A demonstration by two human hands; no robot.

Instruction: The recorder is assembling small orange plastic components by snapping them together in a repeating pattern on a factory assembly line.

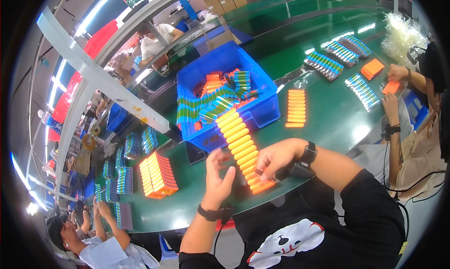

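A long row of bright orange round-ended sticks [240, 144] stands in front of me, running from the blue bin's near wall down to the table's near edge. To the left of this row, my left hand [219, 175] is raised and open, thumb and fingers apart and a little blurred. My right hand [276, 159] lies over the near right side of the row. Its fingers are pinched together, with something small and dark at the tips that I cannot make out. Inside the blue bin [262, 116] are strips of blue-and-green wrapped packs [206, 105] and loose orange pieces [213, 83].
A shorter orange row [296, 108] lies to the right of the bin, an orange stack [158, 175] to the left. Wrapped packs [125, 180] stand at left and more [324, 65] at far right. Co-workers' hands [391, 102] work at both sides. A metal post [126, 98] slants behind the left area.
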